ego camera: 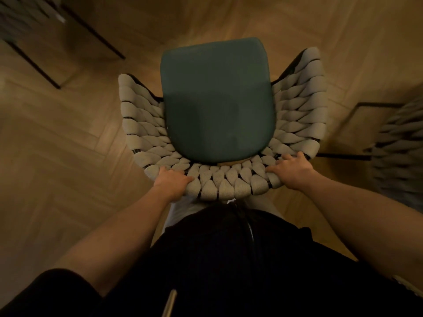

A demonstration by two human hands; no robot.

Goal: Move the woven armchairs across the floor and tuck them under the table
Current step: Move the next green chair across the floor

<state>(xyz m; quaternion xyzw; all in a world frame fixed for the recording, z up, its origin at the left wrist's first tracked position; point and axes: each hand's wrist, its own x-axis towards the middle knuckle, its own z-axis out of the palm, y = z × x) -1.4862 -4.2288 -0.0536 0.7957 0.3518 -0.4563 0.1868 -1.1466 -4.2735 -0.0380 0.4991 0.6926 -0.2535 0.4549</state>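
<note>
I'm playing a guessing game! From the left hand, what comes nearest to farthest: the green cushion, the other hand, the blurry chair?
1. Green cushion, just ahead of the left hand.
2. Right hand, across the backrest.
3. Blurry chair, far right.

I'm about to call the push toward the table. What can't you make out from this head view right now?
- Legs of the held armchair: hidden beneath its teal cushion and woven back.
- Fingertips of left hand and right hand: curled over the rim.
- Second armchair: blurred, cut by the right edge.
- Dark furniture frame, upper left: blurred; whether it is the table is unclear.

Woven armchair (pixel 219 179) on herringbone floor (pixel 57 145)
</note>
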